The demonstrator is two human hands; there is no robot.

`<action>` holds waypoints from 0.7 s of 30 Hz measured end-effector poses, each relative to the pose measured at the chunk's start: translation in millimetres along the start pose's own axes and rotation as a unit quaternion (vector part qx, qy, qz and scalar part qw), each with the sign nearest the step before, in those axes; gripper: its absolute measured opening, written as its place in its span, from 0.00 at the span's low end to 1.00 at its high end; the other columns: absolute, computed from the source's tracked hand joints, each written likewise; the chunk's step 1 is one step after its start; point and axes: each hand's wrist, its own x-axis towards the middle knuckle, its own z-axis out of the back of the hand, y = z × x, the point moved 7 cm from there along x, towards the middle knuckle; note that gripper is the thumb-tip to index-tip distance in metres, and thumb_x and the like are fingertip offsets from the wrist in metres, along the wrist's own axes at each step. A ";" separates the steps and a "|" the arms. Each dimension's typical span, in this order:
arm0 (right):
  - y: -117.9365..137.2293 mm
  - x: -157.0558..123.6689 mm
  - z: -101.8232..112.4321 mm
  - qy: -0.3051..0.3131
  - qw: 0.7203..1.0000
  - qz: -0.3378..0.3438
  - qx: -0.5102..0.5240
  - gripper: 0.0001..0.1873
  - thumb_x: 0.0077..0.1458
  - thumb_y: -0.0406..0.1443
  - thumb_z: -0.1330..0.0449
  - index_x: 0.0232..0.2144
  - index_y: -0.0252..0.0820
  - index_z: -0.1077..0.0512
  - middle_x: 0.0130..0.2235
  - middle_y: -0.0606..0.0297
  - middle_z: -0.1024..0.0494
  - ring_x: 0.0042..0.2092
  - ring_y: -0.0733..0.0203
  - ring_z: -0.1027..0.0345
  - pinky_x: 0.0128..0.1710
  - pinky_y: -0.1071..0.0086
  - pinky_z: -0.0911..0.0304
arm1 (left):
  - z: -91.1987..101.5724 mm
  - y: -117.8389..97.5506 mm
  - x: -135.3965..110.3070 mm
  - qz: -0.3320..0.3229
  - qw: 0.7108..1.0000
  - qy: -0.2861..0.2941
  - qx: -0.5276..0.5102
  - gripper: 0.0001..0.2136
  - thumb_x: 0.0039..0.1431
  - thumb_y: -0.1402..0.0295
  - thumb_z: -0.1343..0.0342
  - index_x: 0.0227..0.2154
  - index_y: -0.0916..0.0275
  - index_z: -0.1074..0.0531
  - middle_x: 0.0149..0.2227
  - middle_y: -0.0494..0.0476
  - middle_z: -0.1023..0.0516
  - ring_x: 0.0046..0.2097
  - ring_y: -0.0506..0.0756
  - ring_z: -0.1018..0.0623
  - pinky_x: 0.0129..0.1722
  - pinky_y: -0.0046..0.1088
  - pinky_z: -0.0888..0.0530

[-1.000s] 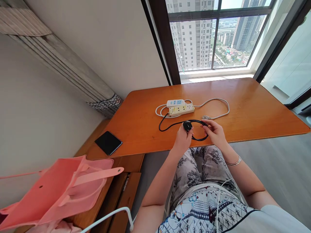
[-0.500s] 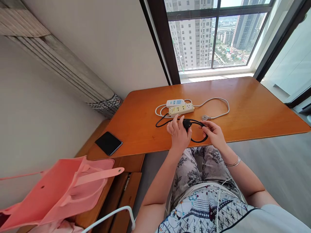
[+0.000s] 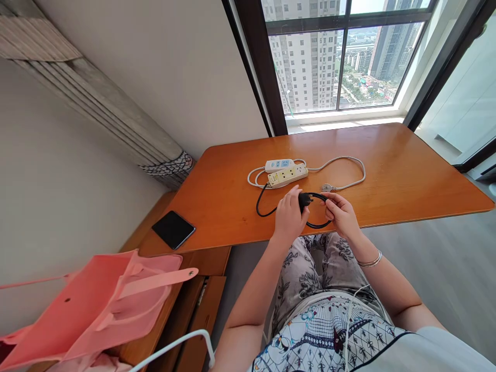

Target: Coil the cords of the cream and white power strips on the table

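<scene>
My left hand (image 3: 290,214) is closed around a black plug (image 3: 304,200), whose prongs point right. Between thumb and fingers, my right hand (image 3: 341,213) pinches the looped black cord (image 3: 318,226). The cord runs left from my hands and curves up to a cream power strip (image 3: 287,175) lying on the table. Behind that strip, partly overlapped by it, sits a white power strip (image 3: 279,165) with blue socket faces. Its white cord (image 3: 360,166) bends round to a clear-ended plug (image 3: 327,188) just beyond my right hand.
A black tablet or phone (image 3: 173,229) lies at the left end of the brown table (image 3: 225,206). An open pink bag (image 3: 101,305) stands at lower left, near a white curved tube (image 3: 178,343). Past the table's far edge is a window (image 3: 341,67).
My left hand has shifted slightly right with the plug, whose prongs now show. The black cord's left bend has changed shape, and the cream strip has slid slightly left.
</scene>
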 end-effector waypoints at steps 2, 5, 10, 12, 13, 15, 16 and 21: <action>-0.2 -1.3 -1.9 0.004 1.000 -0.003 0.000 0.21 0.49 0.46 0.33 0.43 0.42 0.26 0.32 0.68 0.26 0.21 0.74 0.53 0.22 0.71 0.51 | 0.4 -1.1 -0.3 0.004 1.000 -0.001 -0.021 0.21 0.57 0.72 0.47 0.54 0.63 0.35 0.58 0.73 0.27 0.60 0.67 0.27 0.57 0.47 0.30; 0.7 -2.5 -3.4 0.009 1.000 -0.003 0.004 0.21 0.48 0.45 0.32 0.42 0.42 0.25 0.31 0.68 0.26 0.21 0.74 0.53 0.22 0.71 0.53 | -2.6 6.8 -0.7 0.063 0.995 0.034 -0.073 0.19 0.57 0.71 0.47 0.53 0.63 0.35 0.47 0.69 0.21 0.49 0.66 0.20 0.49 0.45 0.27; 5.3 2.0 0.4 -0.011 1.000 0.013 0.006 0.20 0.48 0.44 0.33 0.42 0.42 0.24 0.30 0.67 0.26 0.22 0.72 0.53 0.23 0.71 0.54 | -1.4 8.1 -0.4 0.112 0.948 0.095 -0.282 0.18 0.57 0.71 0.46 0.51 0.59 0.37 0.40 0.58 0.21 0.36 0.57 0.19 0.42 0.34 0.26; 7.6 6.0 1.9 -0.024 0.999 0.021 0.014 0.20 0.48 0.44 0.33 0.42 0.42 0.23 0.30 0.67 0.26 0.22 0.72 0.53 0.22 0.71 0.54 | -0.7 4.4 0.0 0.118 0.926 0.115 -0.341 0.19 0.56 0.72 0.44 0.50 0.59 0.37 0.40 0.57 0.21 0.38 0.55 0.18 0.42 0.32 0.26; 8.9 8.0 2.2 -0.029 0.999 0.026 0.019 0.20 0.48 0.44 0.33 0.42 0.42 0.23 0.30 0.67 0.26 0.22 0.72 0.54 0.22 0.71 0.54 | -0.7 3.2 0.1 0.122 0.920 0.119 -0.354 0.19 0.55 0.72 0.43 0.50 0.59 0.36 0.40 0.56 0.21 0.40 0.55 0.19 0.43 0.31 0.26; 10.7 11.4 1.6 -0.035 0.998 0.033 0.028 0.20 0.48 0.44 0.34 0.43 0.42 0.22 0.30 0.67 0.25 0.22 0.73 0.55 0.21 0.72 0.55 | -2.0 2.4 0.3 0.132 0.914 0.119 -0.366 0.21 0.53 0.72 0.42 0.51 0.58 0.36 0.38 0.54 0.21 0.42 0.55 0.19 0.43 0.30 0.26; 11.1 12.7 0.8 -0.035 0.998 0.034 0.034 0.20 0.48 0.44 0.34 0.43 0.42 0.22 0.30 0.67 0.26 0.22 0.73 0.55 0.21 0.72 0.56 | -3.4 3.0 0.2 0.140 0.910 0.115 -0.374 0.22 0.53 0.73 0.42 0.52 0.58 0.36 0.37 0.53 0.22 0.41 0.54 0.19 0.42 0.30 0.26; 10.0 14.6 -1.0 -0.039 0.997 0.021 0.066 0.19 0.46 0.42 0.33 0.42 0.43 0.21 0.29 0.68 0.27 0.21 0.74 0.57 0.19 0.73 0.57 | -14.6 8.1 -0.1 0.180 0.854 0.102 -0.478 0.23 0.52 0.71 0.38 0.52 0.58 0.35 0.35 0.48 0.26 0.29 0.48 0.21 0.37 0.28 0.23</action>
